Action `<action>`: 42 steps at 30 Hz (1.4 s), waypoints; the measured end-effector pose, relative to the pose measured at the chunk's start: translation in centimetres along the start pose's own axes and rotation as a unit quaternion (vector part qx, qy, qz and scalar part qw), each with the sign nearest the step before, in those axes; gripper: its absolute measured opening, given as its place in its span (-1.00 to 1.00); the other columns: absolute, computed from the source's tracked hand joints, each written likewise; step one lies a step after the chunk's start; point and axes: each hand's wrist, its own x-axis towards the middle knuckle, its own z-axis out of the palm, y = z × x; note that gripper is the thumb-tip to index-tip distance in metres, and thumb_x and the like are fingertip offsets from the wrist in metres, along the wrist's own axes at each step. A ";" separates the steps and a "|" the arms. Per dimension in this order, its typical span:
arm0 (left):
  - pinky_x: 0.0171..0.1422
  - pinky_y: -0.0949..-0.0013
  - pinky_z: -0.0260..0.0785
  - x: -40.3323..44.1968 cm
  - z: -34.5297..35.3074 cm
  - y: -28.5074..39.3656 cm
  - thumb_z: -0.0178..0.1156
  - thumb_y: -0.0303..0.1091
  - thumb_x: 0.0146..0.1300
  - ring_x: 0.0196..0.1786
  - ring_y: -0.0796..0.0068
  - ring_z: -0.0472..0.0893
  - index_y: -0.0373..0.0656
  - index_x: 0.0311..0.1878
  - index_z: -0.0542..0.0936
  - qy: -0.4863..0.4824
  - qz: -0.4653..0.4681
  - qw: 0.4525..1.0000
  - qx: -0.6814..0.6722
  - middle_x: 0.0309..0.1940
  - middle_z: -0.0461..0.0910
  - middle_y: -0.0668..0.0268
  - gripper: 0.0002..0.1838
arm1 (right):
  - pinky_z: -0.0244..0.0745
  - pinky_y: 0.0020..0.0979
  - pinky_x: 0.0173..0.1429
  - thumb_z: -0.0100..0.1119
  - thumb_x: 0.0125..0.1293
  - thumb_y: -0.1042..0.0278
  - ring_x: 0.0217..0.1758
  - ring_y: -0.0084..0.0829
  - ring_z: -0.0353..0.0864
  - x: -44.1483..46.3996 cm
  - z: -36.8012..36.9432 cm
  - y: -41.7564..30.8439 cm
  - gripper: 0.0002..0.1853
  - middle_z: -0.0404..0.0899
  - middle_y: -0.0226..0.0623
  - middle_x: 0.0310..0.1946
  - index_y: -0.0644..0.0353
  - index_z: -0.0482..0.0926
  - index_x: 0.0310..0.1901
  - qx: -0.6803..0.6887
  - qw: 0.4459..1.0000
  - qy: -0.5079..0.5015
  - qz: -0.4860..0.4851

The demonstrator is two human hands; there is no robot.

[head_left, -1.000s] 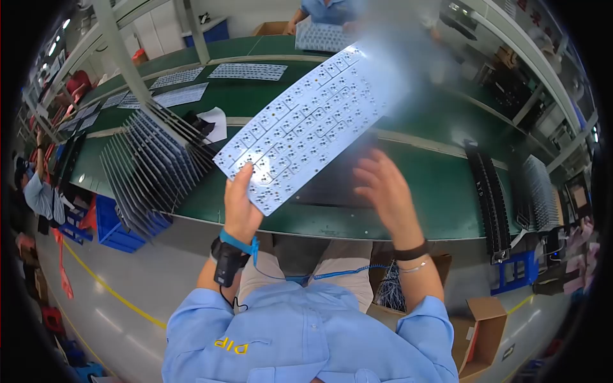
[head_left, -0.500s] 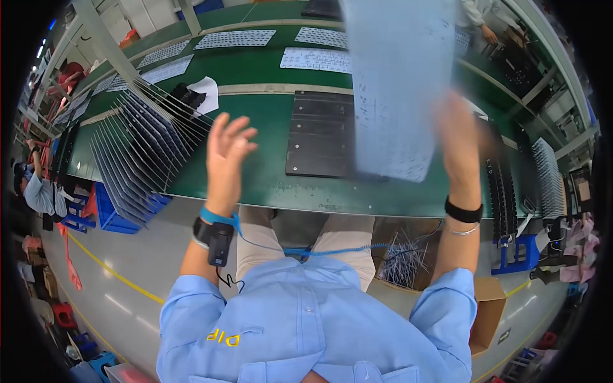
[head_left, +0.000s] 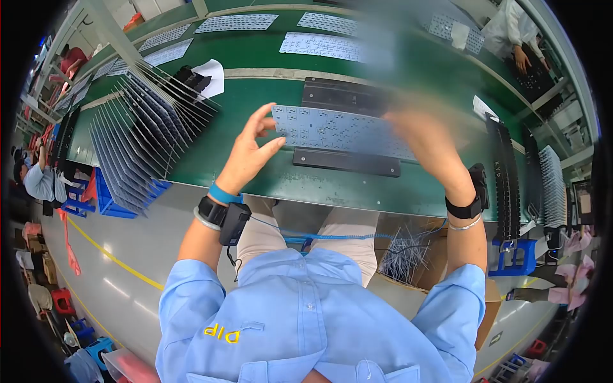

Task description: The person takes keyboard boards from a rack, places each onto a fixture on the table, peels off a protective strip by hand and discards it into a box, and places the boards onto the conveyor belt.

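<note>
A white circuit board (head_left: pixel 338 131) with rows of small black marks lies crosswise over a black fixture plate (head_left: pixel 348 162) on the green bench. My left hand (head_left: pixel 251 148) is at the board's left end, thumb and fingers around its edge. At the board's right end is my right hand (head_left: pixel 424 137), smeared by motion, its fingers not clear. The fixture shows above and below the board.
A rack of upright boards (head_left: pixel 140 137) stands at the left. Flat boards (head_left: pixel 319 46) lie along the far side of the bench (head_left: pixel 255 83). Black slotted strips (head_left: pixel 504 182) and another rack (head_left: pixel 553 185) are at the right. A co-worker's hand (head_left: pixel 522 59) shows at upper right.
The board has swung from upright in my right hand to crosswise, low over the fixture. My left hand has moved right and in, from empty and open to the board's left end.
</note>
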 end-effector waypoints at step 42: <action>-0.06 0.54 0.35 1.5 2.8 -1.7 0.18 -0.45 0.23 -0.20 0.66 0.49 -0.29 -0.11 0.51 -0.040 -0.041 0.998 -0.039 -0.25 0.55 0.39 -0.81 | 0.39 -0.57 -0.14 0.21 0.23 0.21 -0.07 -0.60 0.45 -13.5 0.8 7.4 -0.48 0.50 -0.41 -0.09 0.19 0.35 0.18 0.304 0.817 0.204 0.446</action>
